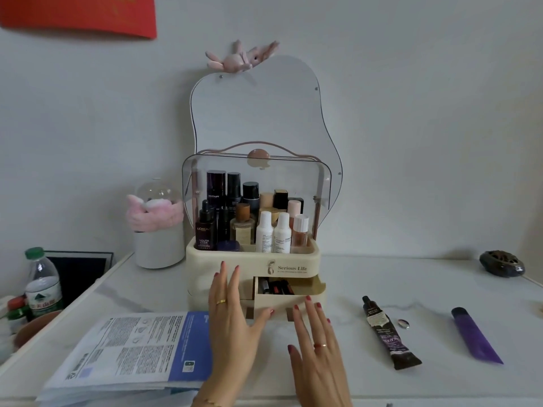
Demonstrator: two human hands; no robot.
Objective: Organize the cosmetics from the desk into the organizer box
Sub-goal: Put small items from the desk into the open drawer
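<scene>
Both hands are flat and spread wide in front of the cream organizer box (252, 259), holding nothing. The left hand (235, 315) lies with its fingers fanned up against the box's lower left front, its thumb stretched toward the small drawer (276, 304) that stands pulled out just to its right; whether the thumb tip actually touches the drawer front I cannot tell. The right hand (316, 345) sits lower and nearer to the person, its fingertips reaching the bottom edge of that same open drawer, each hand wearing a ring. Inside the drawer, just above the right hand's fingertips, lie a few lipsticks (277, 286). Higher up, above both hands, the box's top tray is packed with upright bottles (252, 221) under a raised clear lid (255, 177). Well out to the right of the right hand, a dark tube (388, 333) lies on the white desk (440, 289), with a tiny silvery cap (403, 323) just beside it, and farther right again a purple tube (474, 336) lies apart. Under and to the left of the left hand's wrist sits a stack of blue-and-white sachets (126, 348). Far off to the left stands a water bottle (42, 282).
</scene>
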